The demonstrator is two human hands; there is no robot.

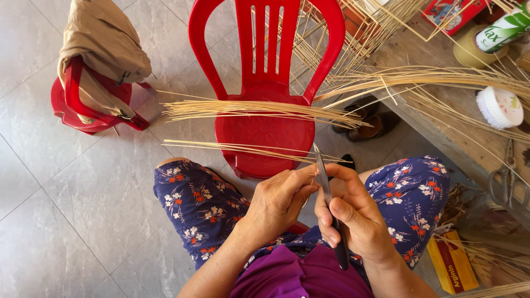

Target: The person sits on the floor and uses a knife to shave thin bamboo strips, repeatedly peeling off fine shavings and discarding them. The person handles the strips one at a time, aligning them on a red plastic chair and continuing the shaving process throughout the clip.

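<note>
Far left: red stool with tan cloth draped over it, on grey tile floor. Centre: red plastic chair, bundle of thin bamboo strips lying across its seat. My left hand is closed, fingertips pinching one thin strip over my lap. My right hand is closed around a dark-handled knife, blade up, touching the strip at the pinch. Right: wooden bench with scissors, white round brush, more strips.
</note>
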